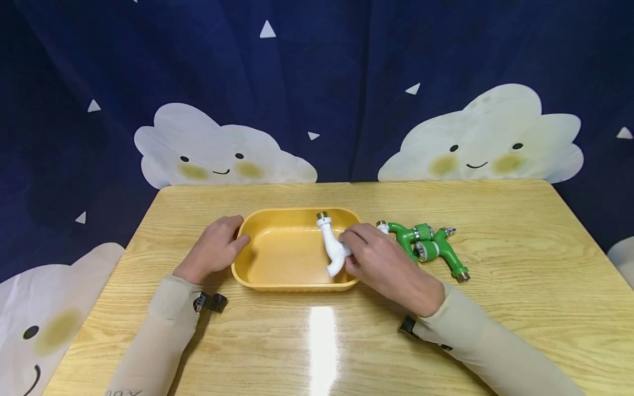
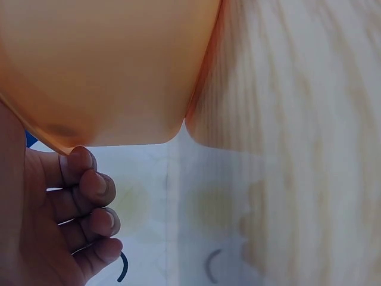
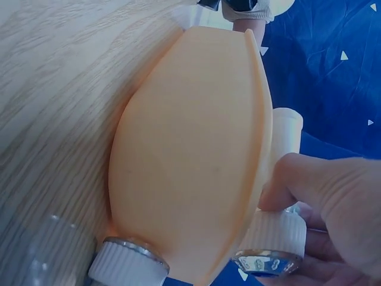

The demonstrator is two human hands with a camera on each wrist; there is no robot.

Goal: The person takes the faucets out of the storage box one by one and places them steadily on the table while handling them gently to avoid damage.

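A white plastic tap point(image 1: 333, 245) with a brass threaded end is gripped by my right hand point(image 1: 381, 261) over the right part of a yellow oblong basin point(image 1: 297, 287). In the right wrist view the held tap's ribbed knob point(image 3: 277, 235) shows beneath the thumb, just beyond the basin's rim. My left hand point(image 1: 214, 248) holds the basin's left end, thumb over the rim and fingers outside. Its curled fingers point(image 2: 98, 187) appear beside the basin wall point(image 2: 119, 71) in the left wrist view.
Two green taps point(image 1: 448, 254) lie on the wooden table point(image 1: 520, 308) right of the basin. Another white tap point(image 1: 382, 226) is mostly hidden behind my right hand; its ribbed knob point(image 3: 128, 263) stands near the basin. A dark blue curtain point(image 1: 342, 82) with clouds hangs behind.
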